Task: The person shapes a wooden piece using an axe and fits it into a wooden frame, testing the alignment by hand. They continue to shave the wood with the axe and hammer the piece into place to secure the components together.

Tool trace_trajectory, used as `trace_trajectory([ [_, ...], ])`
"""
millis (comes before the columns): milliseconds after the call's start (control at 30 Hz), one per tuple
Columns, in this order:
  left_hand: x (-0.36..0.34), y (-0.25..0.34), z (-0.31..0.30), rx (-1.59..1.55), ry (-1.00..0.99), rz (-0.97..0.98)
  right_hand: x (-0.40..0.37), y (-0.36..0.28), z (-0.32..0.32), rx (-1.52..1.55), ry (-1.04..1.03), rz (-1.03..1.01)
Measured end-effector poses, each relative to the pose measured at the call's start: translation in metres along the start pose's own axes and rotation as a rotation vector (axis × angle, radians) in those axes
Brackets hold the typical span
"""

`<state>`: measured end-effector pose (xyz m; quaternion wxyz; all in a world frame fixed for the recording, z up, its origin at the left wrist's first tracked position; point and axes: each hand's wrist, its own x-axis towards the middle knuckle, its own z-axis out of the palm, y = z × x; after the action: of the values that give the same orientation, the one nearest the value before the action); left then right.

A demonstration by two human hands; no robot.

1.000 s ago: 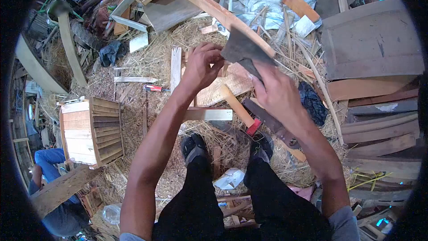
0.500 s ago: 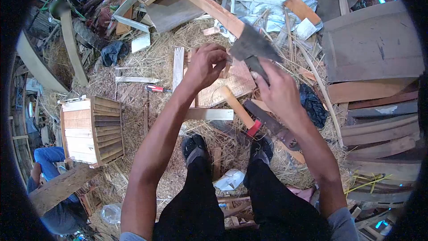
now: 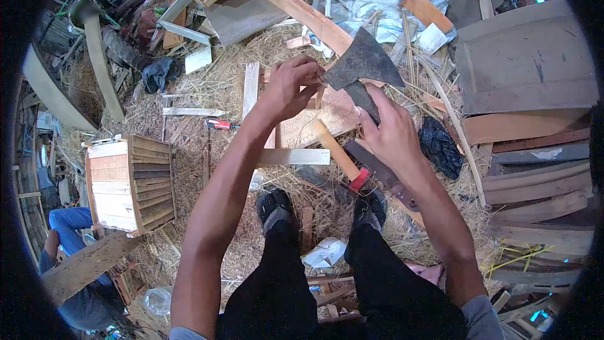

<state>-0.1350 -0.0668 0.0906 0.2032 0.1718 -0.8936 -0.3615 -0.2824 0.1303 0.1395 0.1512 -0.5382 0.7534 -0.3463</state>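
Observation:
My right hand (image 3: 393, 129) is wrapped round the dark handle of a hatchet with a wide grey blade (image 3: 365, 63), raised over the work spot. The fingers of my left hand (image 3: 292, 85) are pinched together at the blade's left end; what they hold is too small to name. Beneath both hands lies a wooden board (image 3: 333, 113), with a pale strip (image 3: 294, 157) along its near side. A tool with a wooden handle and a red band (image 3: 360, 179) rests close to my right foot.
At the left is a slatted wooden crate (image 3: 129, 182), with a person in blue jeans (image 3: 69, 223) behind it. A red screwdriver (image 3: 220, 124) lies on the shavings. Curved planks (image 3: 535, 182) are stacked at the right. A black plastic bag (image 3: 440, 148) is near my right forearm.
The hatchet blade has turned and moved slightly right, showing more of its flat face. My right hand has shifted a little; my left hand stays pinched at nearly the same place.

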Motion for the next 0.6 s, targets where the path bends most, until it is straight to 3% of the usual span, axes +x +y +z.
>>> trace_trajectory([
  [600, -0.004, 0.006, 0.002, -0.008, 0.070, -0.077, 0.011, -0.005, -0.002, -0.118, -0.045, -0.047],
])
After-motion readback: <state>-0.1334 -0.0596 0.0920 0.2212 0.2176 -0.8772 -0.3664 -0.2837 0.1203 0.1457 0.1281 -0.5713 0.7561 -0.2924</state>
